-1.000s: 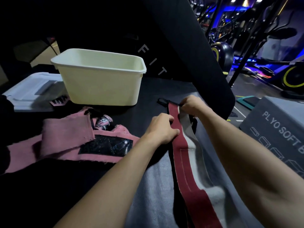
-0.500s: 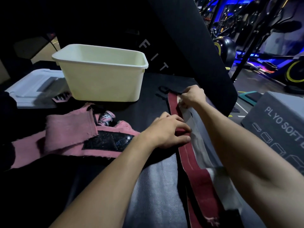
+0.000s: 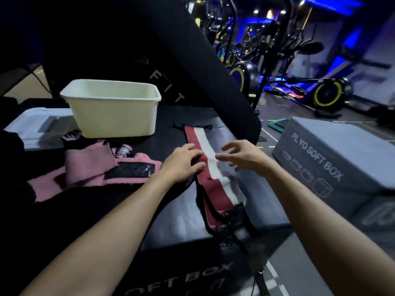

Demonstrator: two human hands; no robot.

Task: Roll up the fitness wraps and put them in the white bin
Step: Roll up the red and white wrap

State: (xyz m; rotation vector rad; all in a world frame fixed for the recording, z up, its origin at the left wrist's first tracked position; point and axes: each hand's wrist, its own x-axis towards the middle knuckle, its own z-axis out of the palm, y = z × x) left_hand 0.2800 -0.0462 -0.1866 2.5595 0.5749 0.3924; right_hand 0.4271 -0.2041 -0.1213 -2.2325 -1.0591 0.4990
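A long red and white fitness wrap (image 3: 206, 154) lies flat on the dark plyo box top (image 3: 171, 218), running from near the white bin (image 3: 113, 112) toward me, its near end hanging over the box edge. My left hand (image 3: 183, 165) rests on the wrap's red side with its fingers flat. My right hand (image 3: 241, 157) hovers just right of the white stripe, fingers spread and holding nothing. A pink wrap (image 3: 89, 169) with a black patch lies crumpled to the left. The white bin stands open at the back left.
A white lid (image 3: 40, 127) lies left of the bin. A small pink roll (image 3: 124, 150) sits by the pink wrap. A black slanted pad (image 3: 192, 60) rises behind. A grey plyo soft box (image 3: 333, 163) stands to the right, with exercise bikes (image 3: 329, 92) beyond.
My right hand let go of the wrap's far end and drew back toward me, opening. The wrap now lies spread flat. My left hand stays on its red side.
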